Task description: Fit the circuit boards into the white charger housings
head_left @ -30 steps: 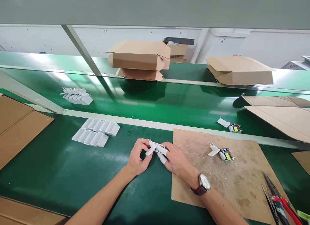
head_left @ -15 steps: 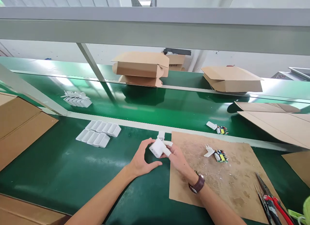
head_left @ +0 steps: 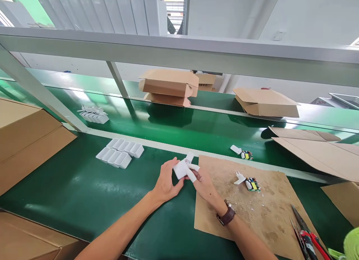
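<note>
Both hands hold a white charger housing (head_left: 181, 169) above the table, near the left edge of a cardboard sheet. My left hand (head_left: 166, 180) grips it from the left, thumb below and fingers behind. My right hand (head_left: 204, 183), with white finger cots on two fingers, closes on its right side. A small white plug part (head_left: 189, 157) sticks out at the far side of the housing; how it is joined is partly hidden. To the right, a circuit board (head_left: 252, 184) lies on the cardboard beside a white plug piece with pins (head_left: 240, 178).
Several white open shells (head_left: 120, 152) stand in two rows at left. A brown cardboard sheet (head_left: 221, 200) covers the table's right part, with red-handled pliers (head_left: 308, 234) and tweezers at its edge. Beyond the ledge lies another board (head_left: 246, 155). Cardboard boxes (head_left: 168, 84) sit behind the frame bar.
The housing has turned slightly, and the plug part leans further right. My left thumb has come in closer to the housing. The camera view has tilted up a little.
</note>
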The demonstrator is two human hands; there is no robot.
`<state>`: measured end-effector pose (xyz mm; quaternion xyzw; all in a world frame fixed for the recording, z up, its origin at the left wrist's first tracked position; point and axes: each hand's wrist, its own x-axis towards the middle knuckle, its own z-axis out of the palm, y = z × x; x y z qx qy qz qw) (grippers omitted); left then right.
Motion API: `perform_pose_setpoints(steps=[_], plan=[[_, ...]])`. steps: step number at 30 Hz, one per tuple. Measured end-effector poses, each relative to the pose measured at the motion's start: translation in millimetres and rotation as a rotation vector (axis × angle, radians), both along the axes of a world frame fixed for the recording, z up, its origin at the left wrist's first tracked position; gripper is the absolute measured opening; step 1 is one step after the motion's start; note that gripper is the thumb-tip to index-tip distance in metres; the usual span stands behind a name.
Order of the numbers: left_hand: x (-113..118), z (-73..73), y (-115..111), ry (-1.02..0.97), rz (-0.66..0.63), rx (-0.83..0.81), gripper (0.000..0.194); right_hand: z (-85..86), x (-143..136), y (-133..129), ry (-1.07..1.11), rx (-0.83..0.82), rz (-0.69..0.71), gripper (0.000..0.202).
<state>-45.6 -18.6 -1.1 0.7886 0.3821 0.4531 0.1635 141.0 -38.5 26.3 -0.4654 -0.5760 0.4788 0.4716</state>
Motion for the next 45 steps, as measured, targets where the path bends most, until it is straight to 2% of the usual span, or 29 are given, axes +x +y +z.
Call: perform_pose_setpoints(steps=[3, 6, 8, 12, 15, 18, 21, 24, 26, 28, 31, 34, 37, 40, 42, 45], plan=[[-4.3, -6.8, 9.9, -0.014, 0.071, -0.124, 0.071, 10.1, 14.3, 5.0, -0.303, 0.203, -0.008, 0.028], [-7.4, -12.3, 26.7, -0.072, 0.039, -0.28, 0.078, 16.0, 36.2, 13.3, -0.715, 0.164, -0.082, 0.027], [-5.3, -13.5, 39.8, -0.104, -0.009, -0.37, 0.082, 13.7, 50.3, 18.8, -0.893, 0.118, -0.118, 0.023], [11.1, -11.1, 62.8, -0.123, -0.134, -0.539, 0.088, 0.8, 65.7, 25.5, -0.928, 0.119, -0.144, 0.023], [28.1, -9.8, 72.9, -0.138, -0.21, -0.588, 0.088, -6.7, 67.4, 27.1, -0.923, 0.134, -0.155, 0.02], [39.8, -12.0, 74.4, -0.136, -0.244, -0.587, 0.084, -9.6, 67.1, 27.7, -0.917, 0.138, -0.17, 0.019], [37.8, -15.1, 66.7, -0.093, -0.234, -0.552, 0.078, -9.4, 68.2, 28.0, -0.907, 0.142, -0.177, 0.019], [18.1, -11.5, 55.9, 0.011, -0.19, -0.395, 0.07, -8.4, 69.9, 27.5, -0.891, 0.161, -0.164, 0.02], [-3.7, -2.7, 52.8, 0.129, -0.123, -0.228, 0.061, -8.5, 71.0, 27.2, -0.879, 0.181, -0.147, 0.021], [-31.0, 10.0, 54.8, 0.232, 0.013, -0.051, 0.05, -9.6, 72.6, 27.2, -0.869, 0.2, -0.127, 0.022], [-76.8, 28.8, 61.7, 0.263, 0.325, 0.155, 0.031, -9.2, 77.6, 26.9, -0.863, 0.21, -0.094, 0.021], [-115.3, 38.2, 65.1, 0.305, 0.549, 0.199, 0.018, 1.0, 88.0, 26.1, -0.914, 0.225, -0.131, 0.02], [-133.5, 36.9, 66.2, 0.465, 0.619, 0.11, 0.016, 20.0, 101.6, 29.5, -1.082, 0.12, -0.315, 0.022], [-125.7, 31.2, 67.9, 0.524, 0.527, 0.087, 0.02, 35.2, 114.0, 39.7, -1.225, -0.125, -0.483, 0.03], [-106.7, 27.0, 67.0, 0.502, 0.38, 0.114, 0.017, 38.7, 120.1, 49.2, -1.248, -0.218, -0.517, 0.031], [-67.7, 20.1, 58.4, 0.441, 0.12, 0.129, 0.015, 37.3, 124.6, 65.2, -1.234, -0.275, -0.522, 0.03]])
